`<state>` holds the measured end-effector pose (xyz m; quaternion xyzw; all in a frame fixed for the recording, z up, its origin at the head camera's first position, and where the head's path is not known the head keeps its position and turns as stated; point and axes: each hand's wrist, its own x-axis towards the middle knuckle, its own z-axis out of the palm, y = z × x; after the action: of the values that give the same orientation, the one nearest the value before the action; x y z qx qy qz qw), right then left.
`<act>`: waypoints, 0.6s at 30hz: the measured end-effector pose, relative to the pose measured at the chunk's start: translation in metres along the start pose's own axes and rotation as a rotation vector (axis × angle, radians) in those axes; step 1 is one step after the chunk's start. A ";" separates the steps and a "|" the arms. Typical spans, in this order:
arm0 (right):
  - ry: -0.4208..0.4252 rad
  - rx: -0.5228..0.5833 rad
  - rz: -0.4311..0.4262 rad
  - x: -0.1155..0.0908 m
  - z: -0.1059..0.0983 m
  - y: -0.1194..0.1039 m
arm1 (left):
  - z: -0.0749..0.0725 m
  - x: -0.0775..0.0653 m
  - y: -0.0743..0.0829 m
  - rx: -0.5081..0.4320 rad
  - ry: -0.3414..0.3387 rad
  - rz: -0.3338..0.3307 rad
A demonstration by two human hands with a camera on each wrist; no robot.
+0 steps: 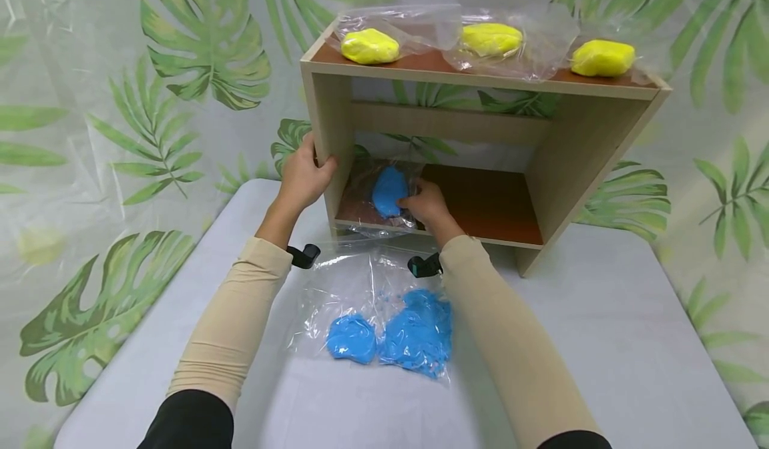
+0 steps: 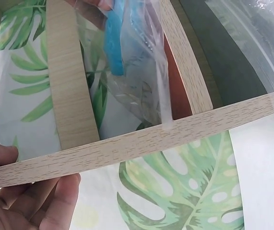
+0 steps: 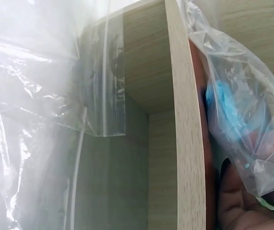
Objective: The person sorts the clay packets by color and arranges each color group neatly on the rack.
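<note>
A person's right hand (image 1: 431, 207) is pinching a blue bag (image 1: 389, 192) at three o'clock inside the shelf's (image 1: 595, 122) eight o'clock corner while the left hand (image 1: 303, 177) is gripping the nine o'clock side (image 1: 335, 112), firm bracing and lifting loose plastic (image 1: 378, 232) over the front edge (image 1: 486, 239) probably serving best.

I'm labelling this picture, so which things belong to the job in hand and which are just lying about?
In the job:
bagged blue lump, held by the right hand
shelf unit, gripped by the left hand

Lying about untouched, perhaps related:
two bagged blue lumps on the table
three bagged yellow lumps on top
</note>
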<state>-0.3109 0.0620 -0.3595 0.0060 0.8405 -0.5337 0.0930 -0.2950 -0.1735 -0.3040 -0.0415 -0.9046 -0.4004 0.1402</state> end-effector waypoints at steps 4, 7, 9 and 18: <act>0.025 0.022 0.012 -0.001 0.000 -0.002 | 0.000 0.000 0.000 -0.003 0.001 0.004; 0.053 -0.029 0.004 -0.004 -0.002 -0.003 | 0.000 0.000 0.000 0.000 0.004 0.014; 0.067 -0.080 -0.012 -0.006 -0.003 -0.005 | 0.000 0.000 0.000 0.003 0.008 0.017; 0.047 -0.155 -0.055 -0.010 -0.007 -0.005 | 0.000 0.000 -0.002 0.002 0.007 0.017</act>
<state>-0.3031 0.0666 -0.3508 -0.0117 0.8811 -0.4691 0.0588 -0.2954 -0.1745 -0.3051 -0.0477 -0.9042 -0.3983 0.1469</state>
